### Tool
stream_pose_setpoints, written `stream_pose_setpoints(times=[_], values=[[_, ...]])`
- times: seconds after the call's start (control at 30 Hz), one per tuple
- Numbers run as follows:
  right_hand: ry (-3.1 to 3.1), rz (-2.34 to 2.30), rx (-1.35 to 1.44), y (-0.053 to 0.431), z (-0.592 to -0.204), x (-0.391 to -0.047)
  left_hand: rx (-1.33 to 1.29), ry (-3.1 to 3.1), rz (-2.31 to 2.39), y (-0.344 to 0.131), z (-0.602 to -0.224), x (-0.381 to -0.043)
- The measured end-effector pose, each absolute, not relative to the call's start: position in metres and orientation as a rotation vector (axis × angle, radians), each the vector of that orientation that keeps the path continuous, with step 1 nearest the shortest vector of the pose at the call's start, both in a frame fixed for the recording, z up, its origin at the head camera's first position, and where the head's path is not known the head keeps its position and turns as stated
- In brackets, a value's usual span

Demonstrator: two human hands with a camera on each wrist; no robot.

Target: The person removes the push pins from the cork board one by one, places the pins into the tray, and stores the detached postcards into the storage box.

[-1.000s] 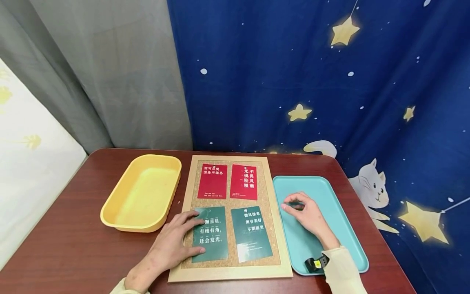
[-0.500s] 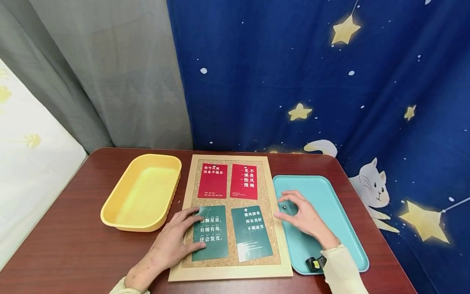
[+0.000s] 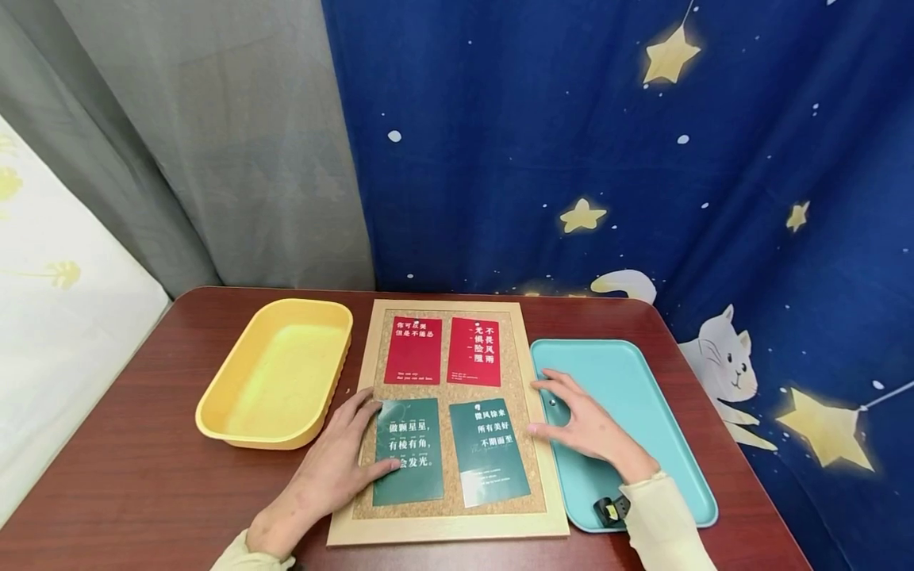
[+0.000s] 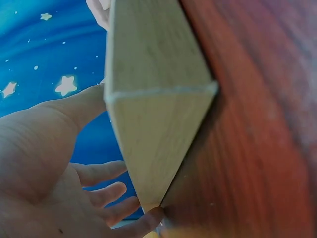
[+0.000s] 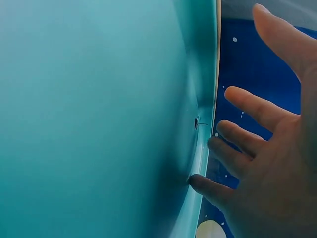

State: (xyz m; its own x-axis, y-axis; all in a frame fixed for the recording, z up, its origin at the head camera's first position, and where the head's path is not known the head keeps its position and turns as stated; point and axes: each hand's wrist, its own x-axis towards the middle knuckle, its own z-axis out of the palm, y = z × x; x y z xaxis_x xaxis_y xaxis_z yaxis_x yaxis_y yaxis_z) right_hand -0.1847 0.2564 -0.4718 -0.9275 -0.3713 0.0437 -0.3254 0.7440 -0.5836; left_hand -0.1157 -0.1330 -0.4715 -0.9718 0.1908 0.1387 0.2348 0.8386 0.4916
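Note:
A wood-framed cork board lies on the table, with two red cards in its upper half and two green cards below. My left hand spreads over the board's left edge, its thumb over the left green card. In the left wrist view its fingers reach along the wooden frame. With fingers and thumb apart, my right hand spans the tray's left rim, fingertips at the board's right edge. A small metal pushpin lies inside the teal tray, under that hand, its needle pointing sideways.
A yellow basin stands left of the board on the dark red table. Silver pin heads show at the tops of the red cards and the right green card. Curtains hang behind the table.
My right hand has spread its fingers and moved left from over the tray to the board's edge; the pushpin now shows in the tray. My left fingers have drawn back slightly toward the frame.

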Motion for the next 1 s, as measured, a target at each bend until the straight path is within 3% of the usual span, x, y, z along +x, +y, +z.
stream_pose_setpoints(times=[1.0], values=[[2.777,-0.890,-0.572,0.259,-0.477,-0.183,-0.327,-3.022,-0.808,-0.131,-0.471,-0.129]])
